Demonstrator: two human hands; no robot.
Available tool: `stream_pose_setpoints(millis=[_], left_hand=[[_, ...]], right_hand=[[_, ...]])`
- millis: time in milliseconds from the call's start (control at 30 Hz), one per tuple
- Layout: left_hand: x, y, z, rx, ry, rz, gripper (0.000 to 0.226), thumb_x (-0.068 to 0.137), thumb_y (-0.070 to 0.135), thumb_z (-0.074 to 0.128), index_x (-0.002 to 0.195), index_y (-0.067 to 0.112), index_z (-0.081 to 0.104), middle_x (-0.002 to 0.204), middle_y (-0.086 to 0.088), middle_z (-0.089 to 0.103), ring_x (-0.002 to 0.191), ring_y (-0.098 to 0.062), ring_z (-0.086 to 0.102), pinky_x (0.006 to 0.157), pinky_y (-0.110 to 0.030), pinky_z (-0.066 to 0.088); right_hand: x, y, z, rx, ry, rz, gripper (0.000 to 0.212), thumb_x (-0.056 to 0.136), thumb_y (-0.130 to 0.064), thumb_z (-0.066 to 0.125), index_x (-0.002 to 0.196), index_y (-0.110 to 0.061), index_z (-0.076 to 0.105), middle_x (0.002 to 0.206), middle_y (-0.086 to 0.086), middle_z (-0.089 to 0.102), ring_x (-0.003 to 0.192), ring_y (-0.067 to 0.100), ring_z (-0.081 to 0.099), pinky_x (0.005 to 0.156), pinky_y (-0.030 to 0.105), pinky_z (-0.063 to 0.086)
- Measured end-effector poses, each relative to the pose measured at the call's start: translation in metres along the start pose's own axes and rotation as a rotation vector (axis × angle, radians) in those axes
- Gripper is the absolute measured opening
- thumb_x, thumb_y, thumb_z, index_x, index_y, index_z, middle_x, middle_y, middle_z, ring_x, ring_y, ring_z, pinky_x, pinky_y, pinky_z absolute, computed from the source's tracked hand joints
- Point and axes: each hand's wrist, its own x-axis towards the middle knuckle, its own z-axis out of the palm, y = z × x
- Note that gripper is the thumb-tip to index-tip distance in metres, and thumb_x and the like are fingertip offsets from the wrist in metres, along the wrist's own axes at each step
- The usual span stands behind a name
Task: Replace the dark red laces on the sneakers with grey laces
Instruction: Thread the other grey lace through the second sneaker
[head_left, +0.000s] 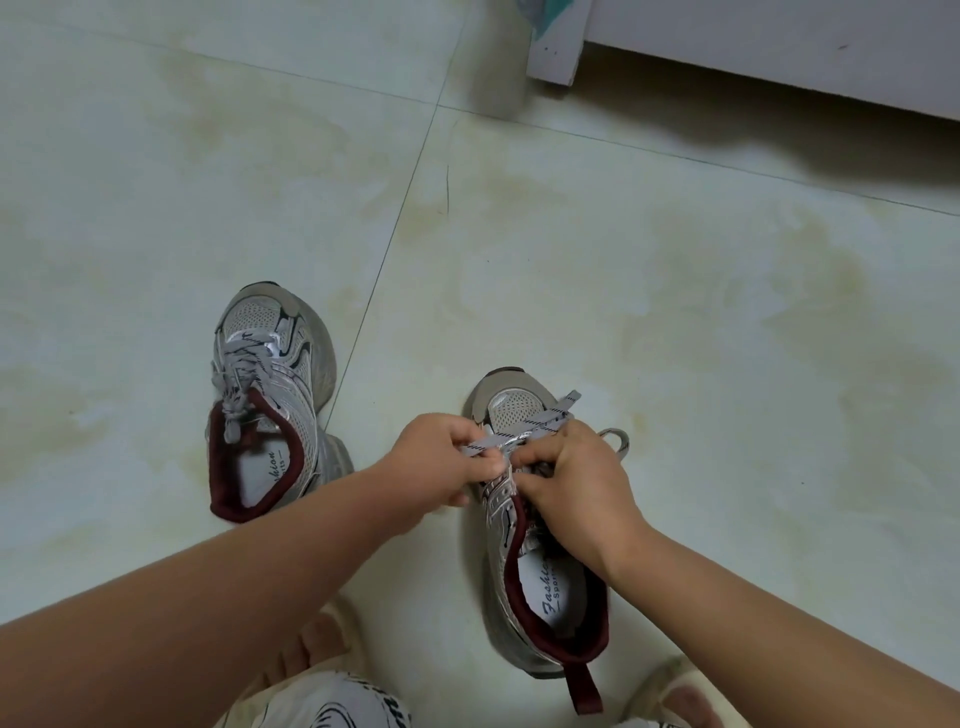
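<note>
Two sneakers stand on the tiled floor (675, 312); the left sneaker (270, 395) already carries grey laces, tied at the tongue, while the right sneaker (524, 545) is being laced under both hands; no dark red laces show anywhere in view. The left hand (436, 457) pinches one run of the grey lace (540, 426) between thumb and fingertips; the right hand (576, 483) is curled tight over the eyelets, apparently gripping the other run, though its fingertips are hidden. The lace looks flat, light and limp; it should bend freely and twist easily, so holding near the stiff tip seems best for threading; the shoe itself is light and may slide when pulled.
</note>
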Motion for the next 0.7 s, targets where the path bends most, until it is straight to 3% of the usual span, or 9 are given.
stream_pose_setpoints(millis=[67,200,333,433,500,567,633,700], left_hand=[[0.001,-0.005,0.001,-0.064,-0.020,-0.017,0.020,0.080,-0.001,0.067,0.067,0.013,0.060,0.065,0.002,0.058,0.055,-0.004,0.052,0.047,-0.014,0.045],[0.000,-0.003,0.004,-0.045,-0.001,0.041,0.021,0.084,-0.002,0.061,0.070,0.012,0.055,0.064,0.002,0.055,0.049,0.001,0.052,0.049,-0.011,0.044],[-0.008,-0.001,0.005,-0.024,-0.053,0.069,0.015,0.082,0.010,0.067,0.082,0.014,0.053,0.070,0.005,0.056,0.059,-0.002,0.051,0.054,-0.008,0.041],[-0.012,-0.005,0.007,-0.019,-0.121,0.067,0.035,0.070,0.007,0.077,0.091,0.014,0.050,0.078,0.002,0.061,0.067,-0.004,0.057,0.062,-0.015,0.047],[-0.011,-0.008,0.012,-0.059,-0.063,0.072,0.030,0.073,-0.005,0.069,0.086,0.013,0.048,0.076,-0.003,0.058,0.066,-0.011,0.053,0.061,-0.020,0.045],[-0.009,-0.012,0.017,-0.091,0.045,0.048,0.028,0.078,-0.009,0.060,0.077,0.015,0.045,0.068,-0.001,0.050,0.056,-0.009,0.043,0.052,-0.017,0.036],[-0.010,-0.014,0.022,-0.112,0.105,0.026,0.027,0.079,-0.001,0.062,0.073,0.016,0.042,0.062,0.003,0.042,0.049,-0.005,0.034,0.047,-0.016,0.029],[-0.014,-0.011,0.028,-0.098,0.122,0.030,0.029,0.076,0.021,0.072,0.076,0.017,0.043,0.070,0.004,0.042,0.057,-0.007,0.036,0.053,-0.018,0.030]], right_hand=[[0.000,0.001,0.003,0.000,-0.010,-0.002,0.015,0.082,-0.019,0.065,0.092,-0.026,0.074,0.080,-0.013,0.038,0.087,0.009,0.041,0.068,0.022,0.025],[0.003,0.001,0.003,0.008,-0.039,0.001,0.009,0.083,-0.019,0.063,0.081,-0.019,0.072,0.088,0.001,0.046,0.087,0.015,0.046,0.065,0.024,0.031],[0.006,-0.004,0.001,-0.055,-0.072,-0.012,0.018,0.085,-0.016,0.058,0.069,-0.022,0.065,0.080,-0.001,0.045,0.085,0.016,0.046,0.067,0.027,0.033],[0.009,-0.005,-0.008,0.022,-0.150,0.013,0.033,0.077,-0.005,0.059,0.054,-0.025,0.048,0.066,-0.005,0.049,0.072,0.014,0.047,0.067,0.029,0.041],[0.010,-0.008,-0.018,0.037,-0.177,0.054,0.032,0.080,-0.005,0.058,0.054,-0.021,0.047,0.059,-0.007,0.049,0.064,0.013,0.048,0.068,0.027,0.043],[0.011,-0.011,-0.031,0.088,-0.161,0.081,0.033,0.083,-0.002,0.053,0.056,-0.019,0.045,0.058,-0.006,0.048,0.059,0.011,0.045,0.063,0.025,0.040],[0.011,-0.014,-0.046,0.211,-0.120,0.095,0.033,0.085,0.000,0.049,0.057,-0.019,0.044,0.058,-0.005,0.046,0.055,0.009,0.040,0.056,0.023,0.036],[0.009,-0.014,-0.059,0.366,-0.113,0.110,0.033,0.086,0.001,0.048,0.059,-0.017,0.044,0.057,-0.003,0.044,0.053,0.009,0.037,0.049,0.019,0.033]])
